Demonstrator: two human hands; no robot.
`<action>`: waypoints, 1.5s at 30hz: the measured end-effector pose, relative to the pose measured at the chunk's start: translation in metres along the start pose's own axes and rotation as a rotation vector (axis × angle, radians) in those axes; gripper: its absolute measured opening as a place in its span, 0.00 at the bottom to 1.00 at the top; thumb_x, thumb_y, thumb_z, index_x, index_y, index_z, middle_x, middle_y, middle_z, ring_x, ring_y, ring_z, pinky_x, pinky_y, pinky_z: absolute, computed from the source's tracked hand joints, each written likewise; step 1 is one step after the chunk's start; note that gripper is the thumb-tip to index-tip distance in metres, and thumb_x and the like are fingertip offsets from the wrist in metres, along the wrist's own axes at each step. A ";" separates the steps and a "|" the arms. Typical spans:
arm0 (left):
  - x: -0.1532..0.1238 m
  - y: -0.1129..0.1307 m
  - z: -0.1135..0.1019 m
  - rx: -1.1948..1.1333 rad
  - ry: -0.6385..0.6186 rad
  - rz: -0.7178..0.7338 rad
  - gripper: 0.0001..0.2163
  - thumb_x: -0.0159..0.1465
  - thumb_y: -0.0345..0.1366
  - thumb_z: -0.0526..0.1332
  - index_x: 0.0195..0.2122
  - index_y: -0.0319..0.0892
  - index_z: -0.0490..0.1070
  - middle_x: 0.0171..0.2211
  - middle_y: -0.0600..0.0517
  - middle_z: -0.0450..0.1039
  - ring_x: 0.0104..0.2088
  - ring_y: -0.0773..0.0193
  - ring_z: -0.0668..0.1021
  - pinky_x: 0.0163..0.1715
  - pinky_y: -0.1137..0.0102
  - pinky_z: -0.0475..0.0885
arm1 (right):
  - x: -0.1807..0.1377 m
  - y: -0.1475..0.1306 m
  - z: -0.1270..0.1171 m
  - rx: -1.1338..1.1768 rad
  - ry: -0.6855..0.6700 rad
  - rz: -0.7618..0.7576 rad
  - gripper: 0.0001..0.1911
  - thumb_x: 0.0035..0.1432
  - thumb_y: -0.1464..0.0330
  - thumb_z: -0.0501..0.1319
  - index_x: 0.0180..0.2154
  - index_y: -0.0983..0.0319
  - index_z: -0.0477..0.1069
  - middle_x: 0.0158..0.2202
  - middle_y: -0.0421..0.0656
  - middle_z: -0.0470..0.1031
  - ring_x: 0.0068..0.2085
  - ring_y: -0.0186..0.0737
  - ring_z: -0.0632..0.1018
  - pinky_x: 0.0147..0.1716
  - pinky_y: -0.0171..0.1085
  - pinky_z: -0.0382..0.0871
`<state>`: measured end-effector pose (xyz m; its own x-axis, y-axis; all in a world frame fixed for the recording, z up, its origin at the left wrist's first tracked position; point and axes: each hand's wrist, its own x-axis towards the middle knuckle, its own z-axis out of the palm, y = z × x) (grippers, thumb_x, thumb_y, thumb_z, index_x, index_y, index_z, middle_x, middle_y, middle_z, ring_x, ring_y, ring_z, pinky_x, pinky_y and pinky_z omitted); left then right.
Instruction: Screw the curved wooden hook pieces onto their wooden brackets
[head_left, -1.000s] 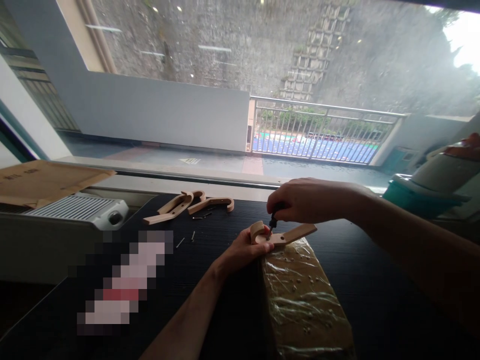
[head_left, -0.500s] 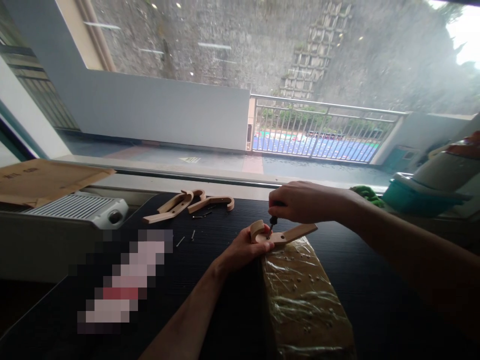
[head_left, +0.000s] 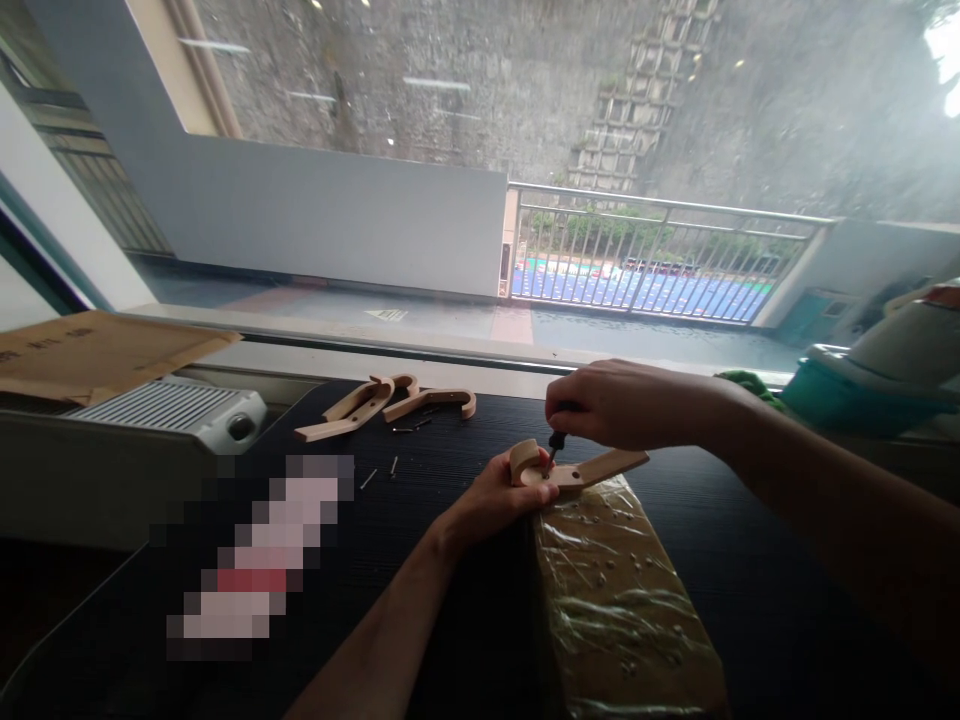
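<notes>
My left hand (head_left: 506, 492) grips the curved end of a wooden hook (head_left: 600, 469), which lies across the far end of a brown block wrapped in clear film (head_left: 626, 590). Small holes dot the block's top. Above the hook, my right hand (head_left: 600, 402) is closed around the dark handle of a screwdriver (head_left: 556, 440). The screwdriver stands nearly upright, its tip at a hole near the hook's curved end. Whether a screw sits under the tip is too small to tell. A second hole shows midway along the hook.
More wooden hooks (head_left: 431, 402) lie on the black table (head_left: 360, 560) at the back left, with several loose screws (head_left: 368, 479) near them. A cardboard piece (head_left: 112, 350) rests on a white ridged box (head_left: 169, 408) at left. A teal container (head_left: 847, 390) stands right, below the window.
The whole view has shifted slightly, so everything sits a little farther right. My hands, the screwdriver and the hook keep nearly the same places relative to each other.
</notes>
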<state>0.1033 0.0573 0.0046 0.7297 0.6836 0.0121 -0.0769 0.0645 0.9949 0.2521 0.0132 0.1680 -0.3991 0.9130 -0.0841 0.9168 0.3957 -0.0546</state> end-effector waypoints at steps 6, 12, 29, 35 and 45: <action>0.000 0.000 0.000 -0.001 -0.018 0.009 0.13 0.52 0.35 0.66 0.37 0.38 0.68 0.32 0.55 0.67 0.33 0.69 0.70 0.36 0.75 0.63 | 0.000 0.000 0.002 -0.022 0.037 0.026 0.14 0.58 0.62 0.50 0.32 0.60 0.72 0.27 0.40 0.74 0.27 0.32 0.68 0.25 0.34 0.56; 0.001 -0.004 -0.002 0.015 -0.018 0.022 0.13 0.52 0.36 0.66 0.37 0.39 0.68 0.32 0.55 0.67 0.33 0.69 0.69 0.36 0.75 0.63 | -0.006 -0.002 -0.008 -0.044 -0.039 -0.015 0.10 0.53 0.66 0.55 0.35 0.54 0.74 0.28 0.36 0.75 0.27 0.33 0.69 0.25 0.34 0.55; 0.002 -0.006 -0.002 0.026 0.011 0.019 0.14 0.52 0.35 0.66 0.38 0.41 0.67 0.34 0.55 0.67 0.35 0.68 0.70 0.38 0.74 0.64 | -0.008 0.003 -0.001 0.024 -0.063 0.068 0.11 0.55 0.62 0.54 0.34 0.57 0.74 0.28 0.39 0.74 0.27 0.33 0.69 0.24 0.34 0.56; 0.003 -0.009 -0.003 0.019 -0.001 0.017 0.14 0.52 0.36 0.66 0.39 0.41 0.68 0.35 0.54 0.68 0.37 0.67 0.71 0.40 0.73 0.64 | -0.009 -0.002 -0.007 -0.028 -0.092 -0.008 0.11 0.52 0.67 0.55 0.35 0.55 0.74 0.29 0.38 0.75 0.27 0.33 0.69 0.24 0.34 0.56; 0.001 -0.005 -0.002 0.041 0.004 0.026 0.13 0.52 0.36 0.65 0.37 0.40 0.69 0.36 0.53 0.69 0.37 0.65 0.72 0.39 0.72 0.65 | -0.001 -0.001 -0.004 0.037 -0.144 0.031 0.12 0.55 0.64 0.53 0.33 0.59 0.74 0.29 0.40 0.75 0.27 0.34 0.69 0.24 0.34 0.57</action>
<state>0.1030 0.0588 -0.0004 0.7254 0.6873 0.0373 -0.0678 0.0175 0.9975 0.2516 0.0126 0.1718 -0.3712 0.9000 -0.2284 0.9285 0.3612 -0.0858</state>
